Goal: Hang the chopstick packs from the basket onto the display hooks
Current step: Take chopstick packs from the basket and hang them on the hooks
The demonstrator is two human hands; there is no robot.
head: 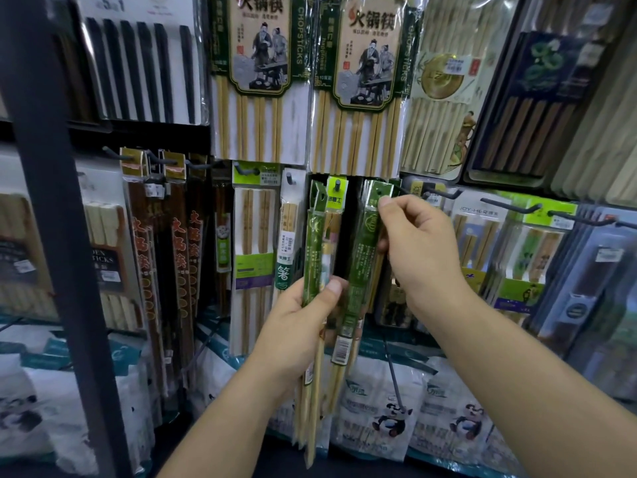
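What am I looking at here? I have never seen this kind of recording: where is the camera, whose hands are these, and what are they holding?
There is no machine: a person works with bare hands, and the single picture comes from a wide-angle camera on their head, looking forward and down. They face a shop wall of hanging chopstick packs. The left hand grips a bunch of green packs round the middle. The right hand pinches the top of one more green pack beside its hang hole, close to a dark hook. Panda-printed bags lie below. The basket is out of view.
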